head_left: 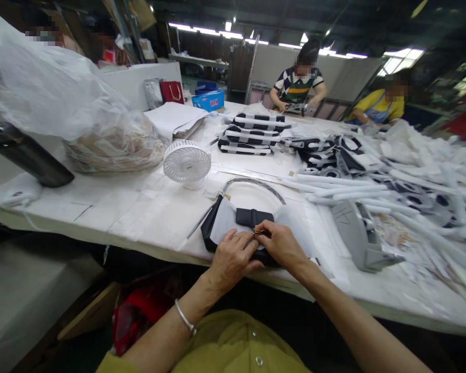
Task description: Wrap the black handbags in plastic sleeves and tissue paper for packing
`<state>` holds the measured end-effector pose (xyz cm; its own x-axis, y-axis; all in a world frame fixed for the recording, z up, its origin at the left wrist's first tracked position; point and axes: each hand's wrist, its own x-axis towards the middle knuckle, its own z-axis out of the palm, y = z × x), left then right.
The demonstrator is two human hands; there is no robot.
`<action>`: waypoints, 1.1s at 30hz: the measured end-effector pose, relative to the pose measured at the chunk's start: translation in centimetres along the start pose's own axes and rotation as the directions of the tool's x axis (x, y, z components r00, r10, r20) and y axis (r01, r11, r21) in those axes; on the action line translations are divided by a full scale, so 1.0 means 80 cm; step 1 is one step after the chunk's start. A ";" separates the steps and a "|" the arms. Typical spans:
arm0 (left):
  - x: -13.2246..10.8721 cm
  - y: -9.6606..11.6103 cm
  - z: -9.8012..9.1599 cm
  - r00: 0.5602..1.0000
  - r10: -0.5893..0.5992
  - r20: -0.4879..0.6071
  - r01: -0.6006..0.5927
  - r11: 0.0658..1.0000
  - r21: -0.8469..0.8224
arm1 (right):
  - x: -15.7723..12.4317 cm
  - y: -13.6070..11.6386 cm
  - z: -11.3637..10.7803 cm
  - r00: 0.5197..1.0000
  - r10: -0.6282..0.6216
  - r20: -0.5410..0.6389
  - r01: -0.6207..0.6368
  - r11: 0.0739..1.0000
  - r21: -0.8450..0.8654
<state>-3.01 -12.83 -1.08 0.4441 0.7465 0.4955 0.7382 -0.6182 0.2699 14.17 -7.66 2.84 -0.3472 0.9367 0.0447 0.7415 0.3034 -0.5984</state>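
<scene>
Both hands are down at the counter's (140, 217) near edge, on the black bag (252, 216). The left hand (233, 256) and right hand (281, 246) meet fingertip to fingertip, each grip narrow and pinched on a small gold fitting (257, 232) directly between them. The bag's long axis runs left-right, its handle (256, 182) arches away behind, and tissue (227, 220) is tucked around it.
</scene>
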 end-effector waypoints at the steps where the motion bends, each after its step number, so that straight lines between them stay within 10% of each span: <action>1: 0.000 0.000 -0.002 1.000 0.012 0.022 -0.012 1.000 0.018 | 0.001 -0.001 -0.001 1.000 -0.019 0.021 0.019 0.999 -0.028; 18: -0.017 -0.009 0.025 0.981 0.045 -0.191 -0.026 0.994 0.104 | 0.016 0.005 -0.006 0.936 -0.177 0.303 0.224 0.966 -0.130; 33: -0.023 -0.013 0.033 0.992 0.010 -0.126 0.003 0.995 0.104 | 0.028 0.004 -0.017 0.781 -0.348 0.518 0.545 0.784 -0.296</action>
<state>-3.27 -12.90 -4.47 0.3842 0.7034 0.5980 0.7884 -0.5870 0.1839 14.42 -5.25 3.84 -0.8268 0.5359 -0.1711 0.5620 0.8004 -0.2086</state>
